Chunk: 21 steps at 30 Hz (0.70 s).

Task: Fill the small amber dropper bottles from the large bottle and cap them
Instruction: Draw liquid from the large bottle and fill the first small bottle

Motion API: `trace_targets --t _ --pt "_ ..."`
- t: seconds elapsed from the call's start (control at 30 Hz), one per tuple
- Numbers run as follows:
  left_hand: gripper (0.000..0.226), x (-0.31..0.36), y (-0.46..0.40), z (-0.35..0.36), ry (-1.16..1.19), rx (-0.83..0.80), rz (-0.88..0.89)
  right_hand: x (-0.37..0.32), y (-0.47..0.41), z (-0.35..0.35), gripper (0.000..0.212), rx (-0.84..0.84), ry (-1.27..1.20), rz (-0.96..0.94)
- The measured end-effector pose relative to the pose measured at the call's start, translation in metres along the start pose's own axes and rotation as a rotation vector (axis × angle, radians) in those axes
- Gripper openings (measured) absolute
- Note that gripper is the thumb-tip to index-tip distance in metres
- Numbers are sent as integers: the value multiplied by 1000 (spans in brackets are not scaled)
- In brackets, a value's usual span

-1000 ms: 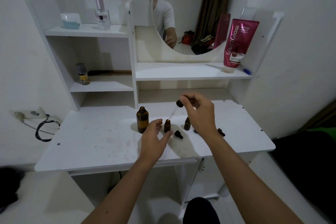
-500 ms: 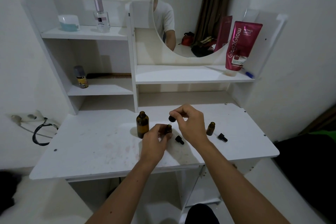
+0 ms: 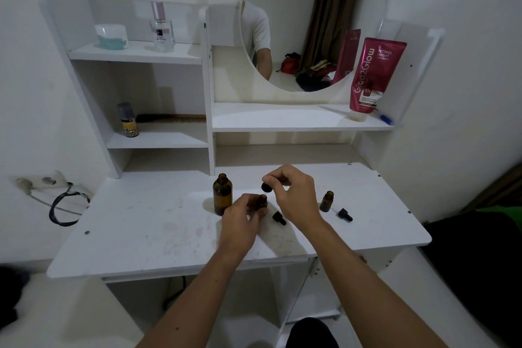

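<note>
Both hands meet over the middle of the desk (image 3: 141, 234). The left hand (image 3: 240, 223) curls round a small bottle (image 3: 262, 202), holding it upright on the surface just right of the large bottle (image 3: 223, 195), which stands open-necked. The right hand (image 3: 293, 195) pinches the black bulb of a dropper (image 3: 266, 187) between thumb and fingertips, directly above the small bottle's neck.

A second ago the right hand held the dropper higher, its glass stem slanting clear of the bottle, and the left hand was only reaching in with fingers spread. Since then the left hand has closed on the bottle and the dropper has come down, so that little of the stem shows between bulb and neck; most of it seems to be inside already. Whether liquid is being squeezed out, or the dropper is simply being seated as a cap, cannot be told.

That puts this bottle near its end: either the last of its fill or the start of screwing down. A second small bottle (image 3: 326, 201) stands open well to the right, with a loose dropper cap (image 3: 345, 214) lying just beside it, and another cap (image 3: 279, 217) lies between the hands. So at least one bottle looks to be waiting for its turn.
</note>
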<state>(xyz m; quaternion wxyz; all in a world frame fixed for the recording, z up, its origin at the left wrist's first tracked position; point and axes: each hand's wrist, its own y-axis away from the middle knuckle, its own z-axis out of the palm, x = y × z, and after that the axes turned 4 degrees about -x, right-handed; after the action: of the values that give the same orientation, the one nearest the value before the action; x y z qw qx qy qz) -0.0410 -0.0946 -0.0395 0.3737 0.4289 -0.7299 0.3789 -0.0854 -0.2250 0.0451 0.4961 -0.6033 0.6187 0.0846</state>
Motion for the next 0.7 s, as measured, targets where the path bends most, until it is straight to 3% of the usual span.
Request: trace_targets --t 0.37,0.7 --pt "27 -1 -1 -1 -5 -7 13 -1 2 1 6 -16 2 18" --pt "42 -2 15 -29 104 -5 -12 -28 -12 -20 12 54 -20 22"
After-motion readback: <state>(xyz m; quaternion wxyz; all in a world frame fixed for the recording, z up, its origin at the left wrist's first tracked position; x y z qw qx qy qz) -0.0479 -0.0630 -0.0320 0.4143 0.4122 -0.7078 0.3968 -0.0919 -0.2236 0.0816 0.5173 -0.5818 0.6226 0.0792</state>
